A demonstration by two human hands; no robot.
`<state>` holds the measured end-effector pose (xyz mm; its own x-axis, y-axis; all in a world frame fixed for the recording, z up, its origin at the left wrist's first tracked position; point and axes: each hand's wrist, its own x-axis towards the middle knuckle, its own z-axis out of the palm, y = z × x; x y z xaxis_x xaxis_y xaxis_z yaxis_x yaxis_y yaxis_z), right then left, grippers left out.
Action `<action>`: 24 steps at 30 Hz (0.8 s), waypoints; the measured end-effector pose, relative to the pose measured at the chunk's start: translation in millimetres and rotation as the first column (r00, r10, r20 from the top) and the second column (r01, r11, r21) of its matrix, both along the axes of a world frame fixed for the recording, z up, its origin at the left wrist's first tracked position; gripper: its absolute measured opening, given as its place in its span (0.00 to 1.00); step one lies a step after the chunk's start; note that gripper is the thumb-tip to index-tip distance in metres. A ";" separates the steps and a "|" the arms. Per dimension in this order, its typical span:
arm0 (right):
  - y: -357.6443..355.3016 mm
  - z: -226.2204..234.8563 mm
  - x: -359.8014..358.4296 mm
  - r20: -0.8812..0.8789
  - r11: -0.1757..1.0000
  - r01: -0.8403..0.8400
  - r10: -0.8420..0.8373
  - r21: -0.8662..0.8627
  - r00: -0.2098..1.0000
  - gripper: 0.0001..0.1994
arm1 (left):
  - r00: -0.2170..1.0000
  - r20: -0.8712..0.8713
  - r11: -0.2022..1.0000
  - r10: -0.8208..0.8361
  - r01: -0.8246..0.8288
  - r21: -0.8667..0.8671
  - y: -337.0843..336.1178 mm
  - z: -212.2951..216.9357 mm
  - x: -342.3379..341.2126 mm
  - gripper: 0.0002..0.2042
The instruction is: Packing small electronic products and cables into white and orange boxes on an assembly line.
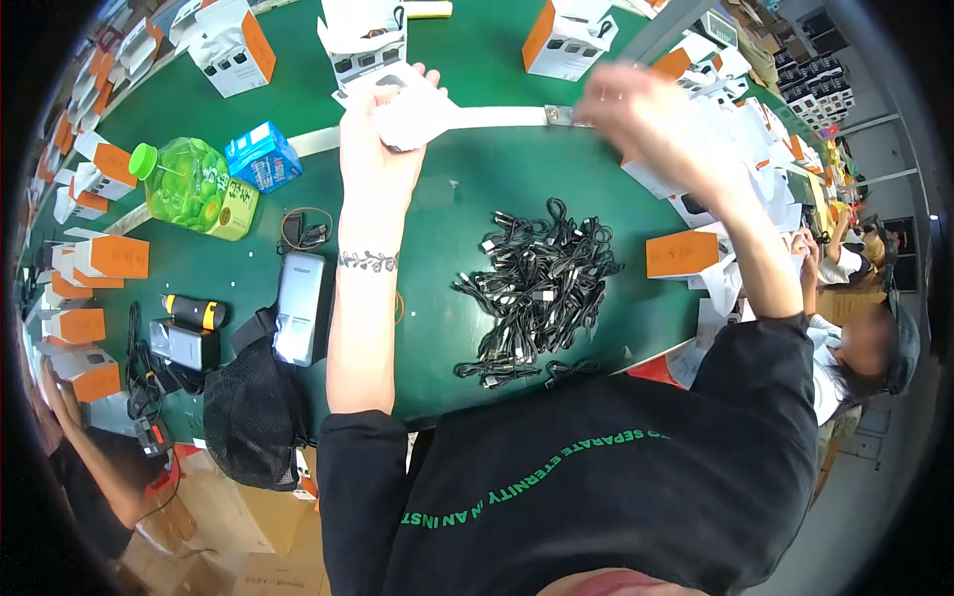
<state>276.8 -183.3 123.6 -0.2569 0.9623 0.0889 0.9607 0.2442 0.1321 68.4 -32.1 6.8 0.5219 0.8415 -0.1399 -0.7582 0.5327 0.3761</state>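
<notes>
Up at twelve o'clock on the green table (477,189), the left hand (383,134) grips a white folded paper sheet (417,114), fingers curled around it. Toward one o'clock the right hand (646,114) is blurred; whether its fingers are closed I cannot tell. It hovers over a stack of white sheets (740,134) at two o'clock. Between the forearms, near the centre, lies a pile of black cables (537,288). At nine o'clock sit a green bottle (189,189) and, just beside it, a blue carton (261,156). Orange-and-white boxes (111,256) ring the table's rim. A grey power bank (298,308) lies at eight o'clock, touching a black mesh bag (253,407).
</notes>
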 end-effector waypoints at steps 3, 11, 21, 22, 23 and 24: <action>62.4 11.2 38.6 0.328 0.884 0.113 -0.283 0.453 0.901 0.08 | 1.000 -0.004 0.999 0.009 -0.009 -0.032 -0.2 2.1 3.1 0.29; 173.0 -43.4 131.6 0.452 0.845 0.166 -0.426 0.509 0.783 0.05 | 0.991 0.117 0.998 -0.068 0.069 -0.005 13.9 -6.9 5.8 0.24; 174.9 -94.6 156.4 0.252 0.724 0.580 -0.681 0.373 0.688 0.10 | 0.991 0.059 0.966 -0.119 0.102 0.236 7.9 2.9 -11.6 0.19; 170.1 -89.7 153.3 0.196 0.691 0.647 -0.717 0.323 0.668 0.11 | 0.990 0.053 0.937 -0.133 0.108 0.333 11.2 -6.0 -10.8 0.19; 170.1 -76.0 132.7 0.190 0.698 0.640 -0.709 0.321 0.679 0.11 | 0.992 0.047 0.937 -0.120 0.098 0.335 20.6 -27.1 -11.6 0.19; 172.9 -55.7 99.2 0.166 0.721 0.607 -0.679 0.333 0.715 0.12 | 0.997 0.011 0.907 -0.072 0.061 0.416 33.3 -55.5 -12.5 0.19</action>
<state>376.0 -10.4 67.9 0.3700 0.8561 0.3609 0.7898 -0.4944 0.3630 55.9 1.2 -48.7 0.5770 0.7841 0.2287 -0.7388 0.3816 0.5554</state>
